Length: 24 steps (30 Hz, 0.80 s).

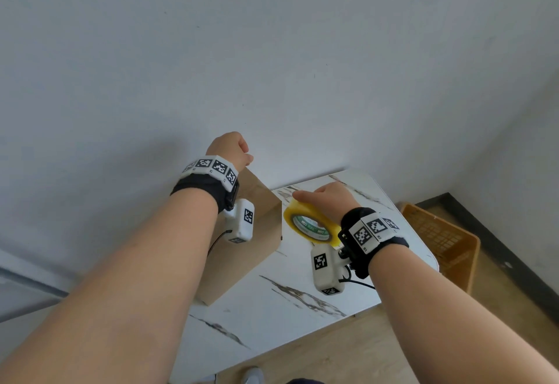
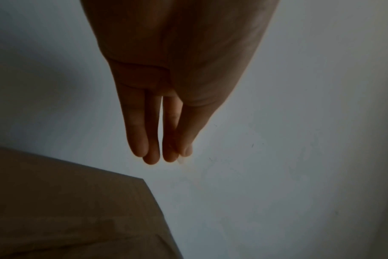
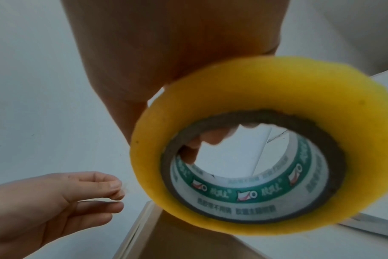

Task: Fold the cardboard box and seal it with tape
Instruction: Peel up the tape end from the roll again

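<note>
A brown cardboard box stands on the white marble table, partly hidden behind my left forearm. My left hand is raised above the box's far top edge. In the left wrist view the left hand pinches a clear tape end between thumb and forefinger, its other fingers straight, with the box below. My right hand grips a yellow tape roll just right of the box. In the right wrist view, fingers reach through the core of the roll.
An orange plastic basket sits on the floor to the right of the table. A plain pale wall rises directly behind the table and box. The table's front edge lies near me, above a wooden floor.
</note>
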### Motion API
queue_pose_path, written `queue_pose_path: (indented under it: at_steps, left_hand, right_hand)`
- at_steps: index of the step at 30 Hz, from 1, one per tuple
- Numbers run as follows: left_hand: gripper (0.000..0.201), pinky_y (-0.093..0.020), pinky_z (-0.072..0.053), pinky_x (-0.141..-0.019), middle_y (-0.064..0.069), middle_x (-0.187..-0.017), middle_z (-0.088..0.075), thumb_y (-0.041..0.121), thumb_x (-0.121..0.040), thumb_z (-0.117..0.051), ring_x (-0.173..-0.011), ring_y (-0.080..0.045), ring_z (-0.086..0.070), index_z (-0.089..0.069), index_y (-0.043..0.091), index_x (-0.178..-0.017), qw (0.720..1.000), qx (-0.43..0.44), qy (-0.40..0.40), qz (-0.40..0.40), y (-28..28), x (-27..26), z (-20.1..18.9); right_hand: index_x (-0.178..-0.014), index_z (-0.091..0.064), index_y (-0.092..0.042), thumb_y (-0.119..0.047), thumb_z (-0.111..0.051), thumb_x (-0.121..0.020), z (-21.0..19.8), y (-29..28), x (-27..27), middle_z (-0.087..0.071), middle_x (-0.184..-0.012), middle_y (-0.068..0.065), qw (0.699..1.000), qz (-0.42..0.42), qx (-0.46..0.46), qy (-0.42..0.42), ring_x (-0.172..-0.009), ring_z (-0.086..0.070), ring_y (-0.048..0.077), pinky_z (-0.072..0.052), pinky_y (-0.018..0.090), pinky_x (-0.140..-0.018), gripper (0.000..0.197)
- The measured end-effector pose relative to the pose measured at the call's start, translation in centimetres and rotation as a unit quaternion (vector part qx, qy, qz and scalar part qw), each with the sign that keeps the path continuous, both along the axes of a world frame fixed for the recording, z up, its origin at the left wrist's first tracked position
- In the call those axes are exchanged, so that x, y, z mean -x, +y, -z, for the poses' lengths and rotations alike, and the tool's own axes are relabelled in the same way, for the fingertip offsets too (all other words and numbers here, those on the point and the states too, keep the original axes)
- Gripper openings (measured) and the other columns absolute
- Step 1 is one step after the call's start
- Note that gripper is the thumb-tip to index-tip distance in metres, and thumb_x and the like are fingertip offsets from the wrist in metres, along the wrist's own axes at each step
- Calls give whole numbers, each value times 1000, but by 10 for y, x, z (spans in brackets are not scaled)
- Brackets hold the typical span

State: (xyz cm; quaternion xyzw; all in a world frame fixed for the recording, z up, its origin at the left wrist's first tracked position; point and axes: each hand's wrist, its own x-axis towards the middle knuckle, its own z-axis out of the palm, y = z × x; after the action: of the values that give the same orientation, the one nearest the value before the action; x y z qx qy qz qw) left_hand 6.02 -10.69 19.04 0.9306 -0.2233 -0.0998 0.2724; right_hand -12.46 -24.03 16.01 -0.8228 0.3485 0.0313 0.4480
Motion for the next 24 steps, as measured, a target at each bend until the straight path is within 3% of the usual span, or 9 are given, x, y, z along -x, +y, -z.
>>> queue_pose_path:
  at_steps: [8,11,13,15,17,20,24]
  left_hand:
    - [14,-32,-49,-77,-1,-96,-67,20,-78,-71,-91,-22,-63,-58,19,-85,1000,-23,8,2,8,-15,11]
    - [13,-29,-45,-73,2,-92,-62,20,-78,-71,-86,-19,-59,-61,19,-86,999,-36,-1,8,9,-16,8]
    - [8,-27,-42,-69,2,-88,-62,18,-79,-71,-81,-17,-56,-63,19,-82,999,-37,-8,18,10,-16,7]
    - [7,-27,-41,-66,1,-88,-67,17,-80,-70,-77,-17,-57,-63,19,-78,999,-36,-10,26,11,-16,7]
    - [6,-28,-40,-67,0,-91,-68,16,-82,-67,-78,-17,-57,-62,19,-79,999,-32,-10,27,11,-17,8]
    - [1,-29,-42,-71,-3,-101,-66,15,-87,-63,-87,-21,-58,-62,15,-87,999,-39,-19,32,7,-15,6]
    - [19,-33,-45,-81,-12,-112,-66,15,-93,-56,-104,-29,-61,-65,3,-105,996,-85,-10,39,-2,-16,2]
  right_hand:
    - [-56,-48,-14,-52,-66,-70,2,10,-14,-46,-52,0,999,15,18,31,-49,-47,18,-37,28,-53,45]
    - [-50,-54,-21,-55,-65,-76,-2,12,-18,-53,-65,7,999,-12,23,48,-59,-56,24,-44,31,-61,44]
    - [-56,-58,-22,-57,-66,-73,-3,12,-20,-59,-69,8,998,-6,20,55,-65,-62,26,-49,31,-63,40]
    - [-66,-59,-14,-60,-68,-66,-5,13,-24,-61,-62,5,998,14,30,57,-60,-64,24,-51,30,-59,47]
    - [-66,-56,-15,-60,-69,-66,-8,13,-29,-59,-60,2,997,18,48,60,-58,-60,20,-48,28,-56,47]
    - [-71,-55,-17,-55,-68,-71,-16,14,-34,-58,-65,1,995,15,71,73,-61,-57,17,-42,26,-55,40]
    - [-80,-57,-15,-51,-68,-71,-19,12,-45,-57,-73,2,992,9,68,107,-71,-57,20,-42,29,-61,39]
